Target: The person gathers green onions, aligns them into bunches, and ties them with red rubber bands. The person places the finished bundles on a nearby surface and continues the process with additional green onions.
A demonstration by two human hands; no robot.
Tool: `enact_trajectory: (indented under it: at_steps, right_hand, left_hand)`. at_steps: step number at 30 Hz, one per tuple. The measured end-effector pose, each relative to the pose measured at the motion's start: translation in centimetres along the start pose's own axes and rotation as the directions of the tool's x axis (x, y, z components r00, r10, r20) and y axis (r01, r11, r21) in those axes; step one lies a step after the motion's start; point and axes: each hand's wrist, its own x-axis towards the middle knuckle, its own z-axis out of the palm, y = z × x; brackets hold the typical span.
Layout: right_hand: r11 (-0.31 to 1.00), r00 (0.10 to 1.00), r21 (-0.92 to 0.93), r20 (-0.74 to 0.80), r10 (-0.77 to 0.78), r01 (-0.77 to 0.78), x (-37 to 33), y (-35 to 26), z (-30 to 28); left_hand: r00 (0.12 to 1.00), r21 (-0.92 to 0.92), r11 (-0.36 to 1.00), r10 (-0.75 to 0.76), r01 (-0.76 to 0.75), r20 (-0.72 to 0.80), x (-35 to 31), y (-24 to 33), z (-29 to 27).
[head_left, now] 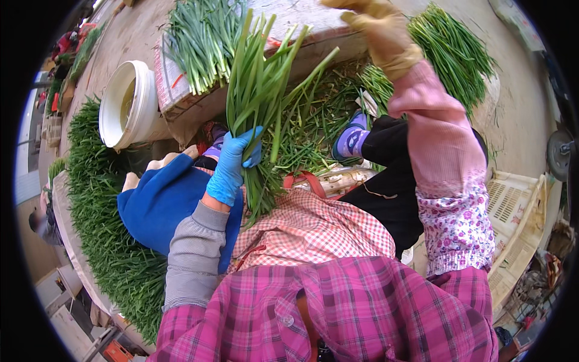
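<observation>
The bunch of green leaves stands upright in the middle of the frame, its long flat blades fanning out toward the top and its paler stalk ends hanging down toward the lap. The left hand, in a thin blue glove, is clenched round the bunch just above those stalk ends, fingers wrapped fully about it. The right hand, in a tan work glove, is raised to the upper edge of the frame; whether its fingers pinch anything I cannot tell, as the view cuts them off.

To do this well, the grip should stay firm and low on the stalks so the blades hang even, and loose or bent leaves are best drawn out lengthwise rather than torn sideways, since the blades look soft and crease easily.

Below the bunch lies a pink checked apron, soft woven cloth, over the knees. A blue cloth sits at the left of it. More cut leaves rest on a box at the upper middle, with a round white plastic bucket just beside it at the upper left. A thick bed of leaves runs down the left side. A pale slatted plastic crate stands at the right.
</observation>
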Motion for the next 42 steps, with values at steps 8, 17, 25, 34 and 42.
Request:
enact_trajectory:
  at_steps: [8,17,25,34,42]
  right_hand:
    - [0.962,0.986,-0.272,0.157,0.052,-0.007,-1.4,0.2,1.2]
    - [0.853,0.994,-0.511,0.048,-0.095,0.107,-1.8,1.5,2.6]
    - [0.749,0.949,-0.584,0.158,-0.272,0.312,-1.3,-1.0,2.8]
    - [0.873,0.977,-0.476,0.109,0.182,-0.11,-1.4,0.4,2.2]
    - [0.916,0.853,-0.249,0.348,0.388,-0.315,-2.2,2.7,2.7]
  left_hand:
    - [0.918,-0.372,0.922,0.051,0.108,0.394,1.5,-1.7,-3.2]
    - [0.842,-0.317,0.923,-0.012,0.217,0.539,1.2,-0.8,-2.4]
    - [0.828,-0.315,0.909,-0.054,0.272,0.558,1.1,-1.1,-2.9]
    - [0.825,-0.226,0.936,-0.105,0.271,0.555,0.5,-0.4,-1.7]
    - [0.927,-0.186,0.959,-0.139,0.213,0.348,0.3,-1.2,-3.6]
